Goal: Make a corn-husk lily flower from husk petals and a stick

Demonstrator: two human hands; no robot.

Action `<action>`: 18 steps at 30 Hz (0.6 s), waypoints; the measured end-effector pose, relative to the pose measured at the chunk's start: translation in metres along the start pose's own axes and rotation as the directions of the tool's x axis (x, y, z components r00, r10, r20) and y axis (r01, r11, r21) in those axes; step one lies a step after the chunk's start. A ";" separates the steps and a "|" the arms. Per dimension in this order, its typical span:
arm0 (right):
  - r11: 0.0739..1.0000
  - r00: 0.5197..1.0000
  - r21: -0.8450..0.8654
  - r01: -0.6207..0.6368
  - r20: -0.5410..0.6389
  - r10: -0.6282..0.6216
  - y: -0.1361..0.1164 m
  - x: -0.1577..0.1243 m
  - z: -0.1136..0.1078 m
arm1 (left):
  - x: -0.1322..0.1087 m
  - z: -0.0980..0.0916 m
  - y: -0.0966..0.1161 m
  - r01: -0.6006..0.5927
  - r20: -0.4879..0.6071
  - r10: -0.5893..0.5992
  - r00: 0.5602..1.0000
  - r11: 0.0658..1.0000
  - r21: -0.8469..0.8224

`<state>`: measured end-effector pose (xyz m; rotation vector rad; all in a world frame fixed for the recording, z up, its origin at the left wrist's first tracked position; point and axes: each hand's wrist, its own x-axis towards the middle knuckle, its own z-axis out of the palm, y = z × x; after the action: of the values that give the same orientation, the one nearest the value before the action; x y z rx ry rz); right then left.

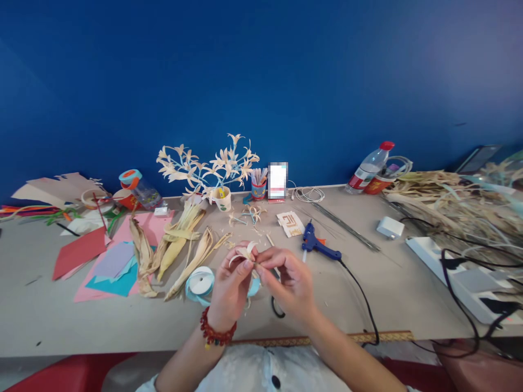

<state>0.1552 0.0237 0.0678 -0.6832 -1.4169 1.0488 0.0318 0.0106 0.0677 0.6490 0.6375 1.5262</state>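
Observation:
My left hand point(233, 280), with a red bead bracelet on its wrist, pinches a small cream husk flower point(245, 252) whose petals curl outward. The fingertips of my right hand point(288, 275) close on the base of the same flower, touching the left fingertips. Below and beside the hands lie a roll of light blue tape point(201, 281) and black-handled scissors point(278, 309), partly hidden by the right hand. Small finished flowers point(251, 214) lie on the table beyond the hands. A blue glue gun point(321, 246) rests to the right.
Corn husks point(180, 253) and coloured paper point(81, 251) lie at left. Behind stand a paper cup point(223, 199) of husk flowers and a phone point(278, 181). On the right are wires point(347, 226), a bottle point(368, 169), a power strip point(453, 277) with black cables, and a husk pile point(449, 201).

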 end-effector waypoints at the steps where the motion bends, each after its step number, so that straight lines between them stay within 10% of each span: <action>1: 1.000 1.000 0.001 -0.002 0.011 0.002 -0.001 0.001 -0.001 | 0.000 0.000 0.001 -0.003 0.015 0.003 1.000 1.000 0.007; 18: 0.888 0.949 0.335 -0.316 0.108 0.297 -0.006 0.012 -0.005 | 0.001 0.000 0.004 -0.015 0.004 0.015 1.000 0.998 0.069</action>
<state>0.1595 0.0331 0.0778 -0.6307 -1.1448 1.5364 0.0288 0.0117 0.0704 0.7100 0.6860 1.5220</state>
